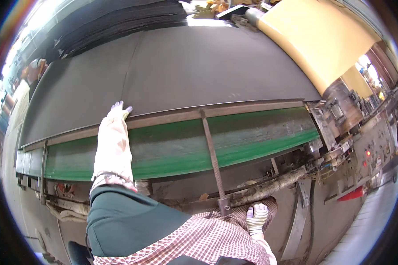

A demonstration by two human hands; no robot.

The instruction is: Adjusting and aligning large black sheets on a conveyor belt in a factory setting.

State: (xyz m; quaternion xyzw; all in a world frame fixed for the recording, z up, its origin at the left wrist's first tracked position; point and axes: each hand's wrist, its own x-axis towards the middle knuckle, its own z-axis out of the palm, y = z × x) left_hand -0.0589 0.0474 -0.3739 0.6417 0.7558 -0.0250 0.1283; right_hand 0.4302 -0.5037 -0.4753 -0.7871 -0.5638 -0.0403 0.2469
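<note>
A wide dark grey sheet (199,66) lies flat over the frame in front of me, with a thin straight line crossing it left of the middle. At the sheet's near edge, close to that line, my left hand (118,110) rests in a light glove, fingers outstretched and holding nothing. My right hand (258,217), in a striped glove with pale purple fingertips, lies on the checkered apron (208,234) over my leg. Its fingers are extended, and I see nothing in them. A metal rail (168,117) runs along the sheet's near edge.
A green belt (172,161) runs below the rail, crossed by a rusty upright bar (212,159). Tan sheet material (318,35) hangs over a roller at the far right. A control panel (371,150) with red lights stands right. Dark stacked sheets (119,22) lie behind; another person (34,70) is far left.
</note>
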